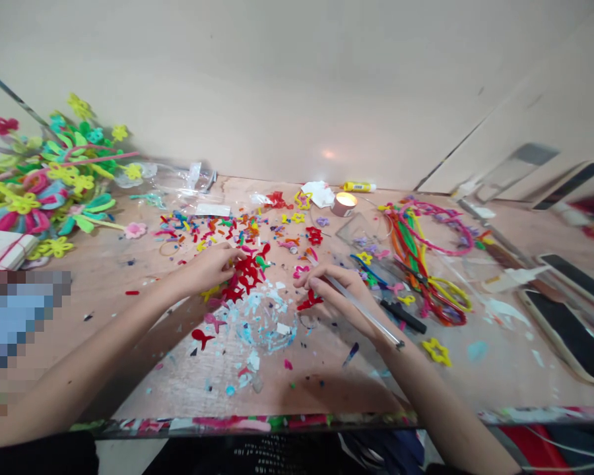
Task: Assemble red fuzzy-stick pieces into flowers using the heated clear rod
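My left hand [210, 267] reaches over the table with its fingers curled onto a cluster of red pipe-cleaner pieces [247, 274] in the middle. My right hand [334, 293] is closed round a thin clear stick [363, 310] that runs back over my wrist, and its fingertips also pinch a small red pipe-cleaner shape [309, 301]. A patch of dried white and blue glue bits [264, 320] lies between the two hands. A red fish-like shape [201, 337] rests nearer to me.
Finished pipe-cleaner flowers [54, 175] are piled at the far left. Many small coloured scraps [202, 227] litter the back of the wooden table [129, 277]. A lit candle [344, 203], a glue stick [359, 187], loops of coloured pipe cleaners [420, 244] and phones [564, 326] lie to the right.
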